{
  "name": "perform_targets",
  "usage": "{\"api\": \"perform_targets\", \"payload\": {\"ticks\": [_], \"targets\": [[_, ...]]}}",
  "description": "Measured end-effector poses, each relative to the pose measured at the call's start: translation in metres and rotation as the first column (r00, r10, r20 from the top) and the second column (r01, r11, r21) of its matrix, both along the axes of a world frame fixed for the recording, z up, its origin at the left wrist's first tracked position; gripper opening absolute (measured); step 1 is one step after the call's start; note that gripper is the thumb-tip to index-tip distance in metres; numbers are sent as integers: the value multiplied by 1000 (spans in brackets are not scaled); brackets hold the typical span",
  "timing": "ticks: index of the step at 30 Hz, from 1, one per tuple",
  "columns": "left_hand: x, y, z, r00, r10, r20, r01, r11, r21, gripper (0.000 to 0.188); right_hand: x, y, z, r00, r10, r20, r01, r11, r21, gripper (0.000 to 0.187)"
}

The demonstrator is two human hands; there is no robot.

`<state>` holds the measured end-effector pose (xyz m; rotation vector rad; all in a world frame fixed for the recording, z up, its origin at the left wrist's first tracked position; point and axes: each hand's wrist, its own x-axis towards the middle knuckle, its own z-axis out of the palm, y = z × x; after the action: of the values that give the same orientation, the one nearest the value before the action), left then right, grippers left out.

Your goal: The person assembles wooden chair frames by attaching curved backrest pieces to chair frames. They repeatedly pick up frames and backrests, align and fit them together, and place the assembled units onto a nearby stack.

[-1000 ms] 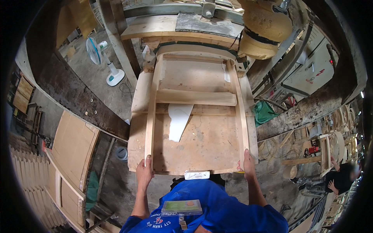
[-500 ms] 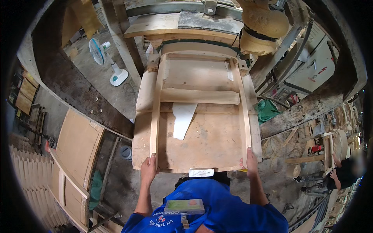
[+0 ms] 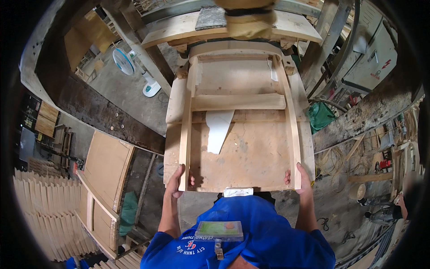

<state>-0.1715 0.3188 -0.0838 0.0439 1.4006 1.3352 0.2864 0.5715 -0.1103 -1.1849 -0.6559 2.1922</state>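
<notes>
A pale wooden frame, with two long side rails, a crossbar and a curved far rail, lies over a worn board. My left hand is closed round the near end of the left rail, its fingertips showing on the inner side. At the right rail's near end, my right hand grips in the same way, thumb outside and fingertips inside. A torn piece of white paper lies between the rails. Wooden blocks sit beside the frame's far corners.
Metal beams flank the board on both sides. A padded cylinder hangs above the far end. A fan stands at far left; another frame on a panel lies at left. At right are an electrical cabinet and a person.
My fingers have wrapped further round the rail ends, with fingertips now showing inside both rails. The view has shifted, so the board and frame appear farther right and slightly higher.
</notes>
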Motion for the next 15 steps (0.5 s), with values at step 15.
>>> {"api": "perform_targets", "payload": {"ticks": [15], "targets": [[-1, 29, 12, 997, 67, 42, -63, 993, -104, 82, -9, -1, 21, 995, -44, 85, 44, 999, 1, 45]]}}
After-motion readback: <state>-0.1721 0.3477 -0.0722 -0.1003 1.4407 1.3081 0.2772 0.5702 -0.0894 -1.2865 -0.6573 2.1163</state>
